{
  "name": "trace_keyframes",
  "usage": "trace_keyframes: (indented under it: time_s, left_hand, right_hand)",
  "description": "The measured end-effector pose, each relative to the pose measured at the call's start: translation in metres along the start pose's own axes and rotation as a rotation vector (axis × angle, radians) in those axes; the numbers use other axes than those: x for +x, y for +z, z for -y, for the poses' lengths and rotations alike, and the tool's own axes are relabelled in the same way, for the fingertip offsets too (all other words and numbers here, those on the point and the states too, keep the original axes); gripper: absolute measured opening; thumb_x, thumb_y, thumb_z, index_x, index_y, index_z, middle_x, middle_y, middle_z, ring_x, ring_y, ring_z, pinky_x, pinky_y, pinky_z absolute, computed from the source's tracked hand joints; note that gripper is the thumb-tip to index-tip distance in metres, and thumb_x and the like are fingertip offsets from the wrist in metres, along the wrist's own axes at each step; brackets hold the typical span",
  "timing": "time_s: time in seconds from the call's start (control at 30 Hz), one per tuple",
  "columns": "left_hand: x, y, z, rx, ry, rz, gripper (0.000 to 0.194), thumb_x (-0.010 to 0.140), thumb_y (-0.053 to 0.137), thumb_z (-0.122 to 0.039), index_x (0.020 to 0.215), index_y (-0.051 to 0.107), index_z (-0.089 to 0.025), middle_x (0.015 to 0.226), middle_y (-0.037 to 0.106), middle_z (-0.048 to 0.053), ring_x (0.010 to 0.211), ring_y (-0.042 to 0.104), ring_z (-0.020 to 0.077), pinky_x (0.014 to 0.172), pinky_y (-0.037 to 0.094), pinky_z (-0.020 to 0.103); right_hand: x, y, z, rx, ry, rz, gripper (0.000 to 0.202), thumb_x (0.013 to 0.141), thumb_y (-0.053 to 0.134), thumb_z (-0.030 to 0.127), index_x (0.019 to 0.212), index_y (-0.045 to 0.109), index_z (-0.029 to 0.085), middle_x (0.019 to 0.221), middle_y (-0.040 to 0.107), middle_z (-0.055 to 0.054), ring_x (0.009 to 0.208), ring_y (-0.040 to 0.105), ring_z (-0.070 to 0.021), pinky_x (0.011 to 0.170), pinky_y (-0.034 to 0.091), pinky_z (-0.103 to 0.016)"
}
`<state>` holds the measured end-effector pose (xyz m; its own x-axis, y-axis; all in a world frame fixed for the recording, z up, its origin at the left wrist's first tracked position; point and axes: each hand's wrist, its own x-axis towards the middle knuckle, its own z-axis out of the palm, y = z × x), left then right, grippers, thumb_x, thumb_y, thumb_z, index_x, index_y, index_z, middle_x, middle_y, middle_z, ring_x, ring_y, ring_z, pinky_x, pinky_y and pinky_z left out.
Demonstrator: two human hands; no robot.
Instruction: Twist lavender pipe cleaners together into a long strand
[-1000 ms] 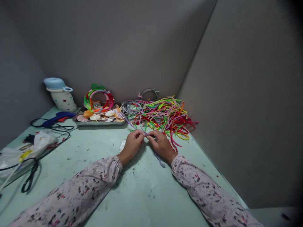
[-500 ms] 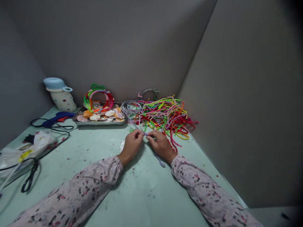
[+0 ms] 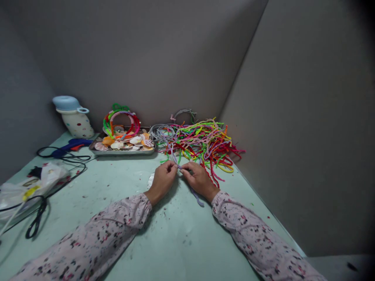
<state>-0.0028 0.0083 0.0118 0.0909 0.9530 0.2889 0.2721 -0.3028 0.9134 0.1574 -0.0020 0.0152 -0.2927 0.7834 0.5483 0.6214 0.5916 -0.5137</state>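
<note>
Fingertips of my left hand (image 3: 163, 176) and my right hand (image 3: 200, 180) meet above the table, pinched closed on a lavender pipe cleaner (image 3: 197, 198). One tail of it hangs below my right hand, ending in a small curl. A pale strand (image 3: 172, 151) stands up from between the fingertips toward the back; whether it is wire or more pipe cleaner I cannot tell. The exact wrap at the fingertips is mostly hidden. Beside my left wrist lies a whitish shell-like piece (image 3: 150, 180), partly covered by the hand.
Behind my hands lie a heap of colourful pipe cleaners (image 3: 209, 136) and coiled grey wire (image 3: 162, 132). A metal tray (image 3: 125, 152) holds shells and fuzzy wrapped rings (image 3: 137, 125). To the left are a blue glue gun (image 3: 68, 147), a black cord (image 3: 43, 205), a plastic bag (image 3: 55, 173) and a bottle (image 3: 76, 124).
The lavender end that slanted up to the left behind my fingers has swung in beside the pale strand. Both hands stay in nearly the same place.
</note>
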Motion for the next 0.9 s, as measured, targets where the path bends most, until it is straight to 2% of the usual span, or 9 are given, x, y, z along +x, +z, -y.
trace_keyframes:
  time_s: [0.37,0.7,0.9]
  left_hand:
    - [0.0016,0.0008,-0.0011,0.036,-0.011,-0.008,0.026,0.08,0.052,-0.036,0.063,0.051,-0.017,0.058,0.046,-0.004,0.057,0.041,0.0107,0.055,0.03,0.023]
    - [0.0004,-0.0009,-0.0043,-0.101,-0.06,0.021,0.027,0.079,0.054,-0.037,0.061,0.049,-0.017,0.051,0.043,-0.006,0.05,0.038,0.0093,0.051,0.029,0.022]
    - [0.0011,0.0006,-0.0016,-0.074,-0.068,0.021,0.028,0.081,0.052,-0.039,0.062,0.051,-0.018,0.049,0.044,-0.005,0.049,0.039,0.0101,0.05,0.029,0.023]
  right_hand:
    - [-0.0008,-0.0008,0.0011,0.006,-0.008,0.026,0.008,0.087,0.057,0.02,0.091,0.064,0.019,0.086,0.065,-0.004,0.083,0.058,-0.0178,0.077,0.044,-0.031]
    - [-0.0013,0.0,0.0,0.038,-0.004,0.01,0.01,0.087,0.057,0.022,0.092,0.065,0.02,0.087,0.066,-0.004,0.084,0.059,-0.018,0.078,0.045,-0.031]
    - [-0.0009,0.0006,-0.0009,0.016,-0.001,-0.001,0.01,0.087,0.056,0.021,0.092,0.065,0.02,0.088,0.066,-0.005,0.085,0.059,-0.0185,0.079,0.045,-0.032]
